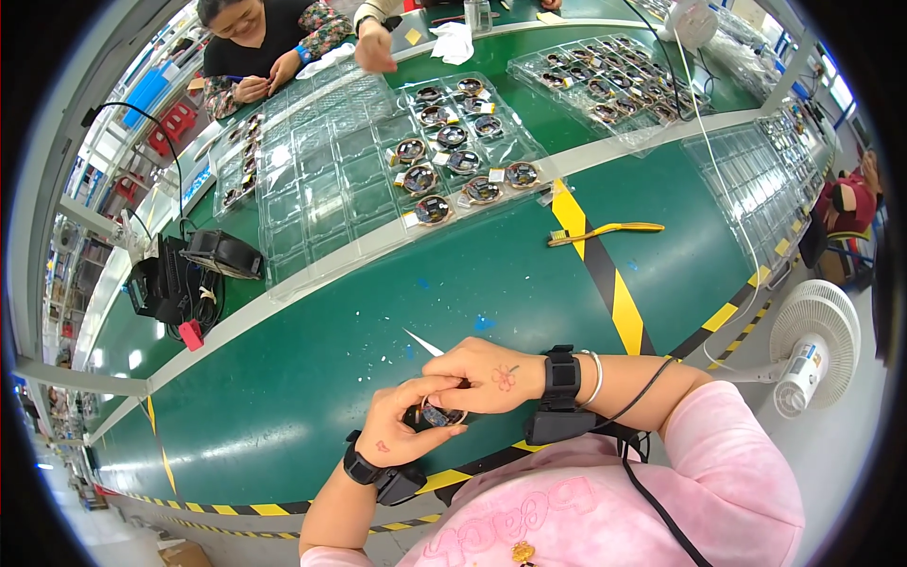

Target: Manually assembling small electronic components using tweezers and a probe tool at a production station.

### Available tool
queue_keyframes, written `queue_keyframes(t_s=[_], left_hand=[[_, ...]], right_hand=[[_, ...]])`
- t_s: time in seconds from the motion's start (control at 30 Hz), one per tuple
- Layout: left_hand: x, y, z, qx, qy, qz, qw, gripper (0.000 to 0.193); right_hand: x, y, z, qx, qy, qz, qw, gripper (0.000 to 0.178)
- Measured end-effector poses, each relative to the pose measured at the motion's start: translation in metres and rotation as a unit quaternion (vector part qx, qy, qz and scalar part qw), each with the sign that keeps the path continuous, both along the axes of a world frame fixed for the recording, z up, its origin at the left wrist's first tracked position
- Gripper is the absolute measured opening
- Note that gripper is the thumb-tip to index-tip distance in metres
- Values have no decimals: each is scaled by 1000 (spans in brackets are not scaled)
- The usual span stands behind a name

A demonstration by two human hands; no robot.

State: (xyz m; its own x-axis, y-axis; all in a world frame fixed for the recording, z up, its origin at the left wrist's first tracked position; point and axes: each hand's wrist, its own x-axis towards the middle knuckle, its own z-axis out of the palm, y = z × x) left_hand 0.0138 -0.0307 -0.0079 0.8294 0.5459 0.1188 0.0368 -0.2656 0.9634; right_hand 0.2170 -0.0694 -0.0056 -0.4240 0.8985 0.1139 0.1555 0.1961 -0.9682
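Observation:
Close to my body, above the green table's near edge, both hands meet around a small round electronic part (442, 413) with a coppery rim and dark inside. My left hand (402, 422) grips it from the left, thumb below and fingers curled above. Closed over its upper side is my right hand (484, 378), whose fingertips hide much of the part. A white pointed sliver (423, 342) shows just beyond the right knuckles; whether I hold it or it lies on the table I cannot tell. Black straps circle both wrists.
A yellow toothbrush (605, 233) lies across yellow-black tape (605, 269). Clear trays (321, 180) beyond a metal rail hold several similar round parts (433, 210). Black fan-like devices (222, 253) stand left, a white fan (814, 345) right. A co-worker (269, 47) works opposite.

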Motion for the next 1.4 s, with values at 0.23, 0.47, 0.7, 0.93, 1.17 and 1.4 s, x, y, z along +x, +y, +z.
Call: queue_keyframes(t_s=[0.23,0.47,0.7,0.93,1.17,1.4], left_hand=[[0,1,4,0,-11,-15,1000,57],[-1,1,8,-26,-9,-26,999,59],[-1,-1,9,-11,15,-16,1000,57],[-4,-1,6,-5,39,-15,999,59],[-1,-1,3,-10,-10,4,1000,58],[-7,-3,-5,5,2,-5,1000,60]], right_hand=[[-3,-1,4,-21,14,-6,1000,27],[-1,1,2,-53,27,44,997,27],[-3,-3,2,-2,28,13,1000,26],[-5,-3,2,1,27,-14,1000,25],[-4,-2,0,-52,56,24,997,27],[-6,-4,-7,33,15,0,999,26]])
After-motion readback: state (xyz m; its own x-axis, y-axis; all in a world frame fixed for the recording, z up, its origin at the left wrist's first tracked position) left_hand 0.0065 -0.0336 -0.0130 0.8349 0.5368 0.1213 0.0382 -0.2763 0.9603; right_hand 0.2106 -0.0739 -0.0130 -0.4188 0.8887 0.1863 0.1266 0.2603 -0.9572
